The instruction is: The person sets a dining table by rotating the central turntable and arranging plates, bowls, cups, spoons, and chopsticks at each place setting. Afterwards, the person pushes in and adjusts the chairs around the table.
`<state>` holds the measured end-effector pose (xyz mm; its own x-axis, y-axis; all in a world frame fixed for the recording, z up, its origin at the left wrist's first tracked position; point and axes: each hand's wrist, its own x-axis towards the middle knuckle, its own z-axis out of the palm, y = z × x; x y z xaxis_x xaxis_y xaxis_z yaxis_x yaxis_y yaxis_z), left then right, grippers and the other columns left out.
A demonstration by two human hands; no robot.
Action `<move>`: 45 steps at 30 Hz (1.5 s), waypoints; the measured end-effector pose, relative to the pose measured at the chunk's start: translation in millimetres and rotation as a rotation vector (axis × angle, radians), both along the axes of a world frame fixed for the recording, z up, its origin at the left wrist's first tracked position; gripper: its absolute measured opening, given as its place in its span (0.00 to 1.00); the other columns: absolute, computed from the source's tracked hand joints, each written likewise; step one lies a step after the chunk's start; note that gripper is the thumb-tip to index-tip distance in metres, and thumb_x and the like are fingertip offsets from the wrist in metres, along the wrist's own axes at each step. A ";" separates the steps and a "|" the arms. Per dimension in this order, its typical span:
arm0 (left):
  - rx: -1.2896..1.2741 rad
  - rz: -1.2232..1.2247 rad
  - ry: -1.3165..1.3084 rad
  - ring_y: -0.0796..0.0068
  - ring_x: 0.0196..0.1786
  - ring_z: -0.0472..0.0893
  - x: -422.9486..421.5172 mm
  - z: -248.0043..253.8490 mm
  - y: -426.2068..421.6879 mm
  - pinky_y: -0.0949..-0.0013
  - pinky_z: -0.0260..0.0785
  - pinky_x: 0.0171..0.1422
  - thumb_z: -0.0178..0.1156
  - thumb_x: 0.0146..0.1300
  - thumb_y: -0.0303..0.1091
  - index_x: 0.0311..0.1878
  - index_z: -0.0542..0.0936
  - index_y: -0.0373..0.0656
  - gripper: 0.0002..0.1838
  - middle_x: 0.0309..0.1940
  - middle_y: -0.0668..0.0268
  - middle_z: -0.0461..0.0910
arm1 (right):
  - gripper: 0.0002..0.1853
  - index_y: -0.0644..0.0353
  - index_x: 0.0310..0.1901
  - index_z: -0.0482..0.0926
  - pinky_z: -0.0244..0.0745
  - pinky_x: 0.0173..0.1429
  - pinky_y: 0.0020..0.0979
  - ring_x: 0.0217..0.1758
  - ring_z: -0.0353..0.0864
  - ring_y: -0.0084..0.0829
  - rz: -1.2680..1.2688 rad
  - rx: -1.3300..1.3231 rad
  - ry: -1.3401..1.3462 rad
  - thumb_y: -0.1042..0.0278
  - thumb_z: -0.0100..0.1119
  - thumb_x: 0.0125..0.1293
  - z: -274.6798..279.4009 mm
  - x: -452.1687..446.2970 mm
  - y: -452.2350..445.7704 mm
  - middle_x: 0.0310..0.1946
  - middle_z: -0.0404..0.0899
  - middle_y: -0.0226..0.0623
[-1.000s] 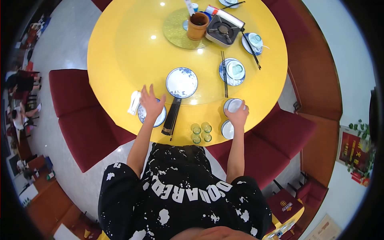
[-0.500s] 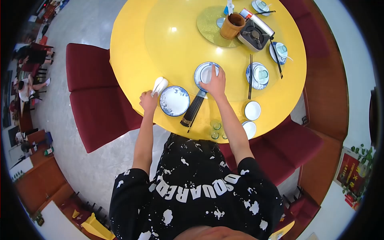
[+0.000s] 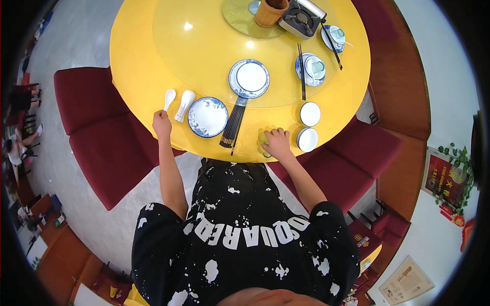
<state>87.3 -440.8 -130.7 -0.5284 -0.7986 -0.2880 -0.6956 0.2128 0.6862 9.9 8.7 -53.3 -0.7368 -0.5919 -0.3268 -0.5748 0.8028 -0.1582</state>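
My left hand [image 3: 162, 124] pinches the handle of a white soup spoon [image 3: 170, 98] at the table's near left. Just right of it lies a stack of white spoons [image 3: 185, 106], then a blue-patterned plate [image 3: 207, 117]. Over a cluster of small greenish glasses [image 3: 262, 138] by the near edge, my right hand [image 3: 278, 143] has its fingers curled around one, partly hiding it. Between the hands rests a bundle of black chopsticks [image 3: 233, 125]. Beyond it, a white bowl [image 3: 251, 77] sits on a blue-rimmed plate [image 3: 234, 85].
Two white bowls [image 3: 310, 113] stand right of my right hand. Farther along are place settings with chopsticks [image 3: 302, 71], a gas stove [image 3: 302, 21] and a brown pot [image 3: 270, 13] on the yellow table [image 3: 138, 56]. Dark red chairs [image 3: 109, 137] flank me.
My left hand has drawn one spoon leftward, away from the stack. My right hand has left the bowl on the plate and come back to the glasses. The view has shifted.
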 end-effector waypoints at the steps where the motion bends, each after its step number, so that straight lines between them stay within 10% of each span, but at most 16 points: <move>1: 0.000 0.047 0.047 0.62 0.39 0.84 3.9 5.7 -0.7 0.62 0.76 0.47 0.56 0.72 0.35 0.49 0.80 0.33 0.13 0.39 0.54 0.84 | 0.26 0.56 0.52 0.81 0.68 0.57 0.47 0.53 0.77 0.45 -0.018 -0.028 -0.041 0.51 0.71 0.52 -1.4 -0.5 -0.8 0.42 0.81 0.40; 9: 0.173 -0.061 0.434 0.72 0.30 0.83 -57.0 41.5 84.7 0.69 0.76 0.36 0.59 0.70 0.32 0.48 0.79 0.31 0.13 0.33 0.58 0.84 | 0.26 0.63 0.56 0.76 0.77 0.56 0.46 0.50 0.80 0.53 -0.401 -0.694 0.029 0.68 0.69 0.54 48.3 -94.6 -81.6 0.48 0.81 0.52; 25: -0.019 -0.457 0.321 0.55 0.37 0.83 -137.5 58.1 219.6 0.57 0.75 0.44 0.63 0.65 0.32 0.45 0.80 0.36 0.11 0.40 0.52 0.82 | 0.18 0.65 0.51 0.78 0.75 0.55 0.45 0.51 0.79 0.51 -0.404 -0.839 0.253 0.68 0.65 0.60 5.9 -83.4 -105.9 0.49 0.81 0.49; 28: 0.020 -0.406 0.379 0.57 0.36 0.82 -121.6 63.5 222.1 0.57 0.75 0.44 0.63 0.65 0.33 0.48 0.79 0.36 0.13 0.40 0.53 0.81 | 0.15 0.66 0.49 0.78 0.77 0.52 0.45 0.46 0.81 0.53 -0.511 -0.641 -0.328 0.67 0.63 0.62 -15.5 -28.9 -96.1 0.43 0.82 0.49; 45: -0.133 -0.944 -0.018 0.38 0.54 0.76 63.5 21.9 220.0 0.47 0.75 0.55 0.58 0.60 0.30 0.67 0.63 0.23 0.34 0.58 0.38 0.66 | 0.20 0.67 0.43 0.78 0.81 0.43 0.48 0.40 0.85 0.53 -0.683 -0.183 -0.278 0.60 0.67 0.54 -56.9 39.0 -118.3 0.40 0.82 0.54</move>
<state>150.8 -220.8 -108.8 -0.9683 -0.0710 -0.2395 -0.2065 0.7674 0.6070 48.9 -109.6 -110.2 -0.8639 -0.0961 -0.4943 0.1212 0.9131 -0.3894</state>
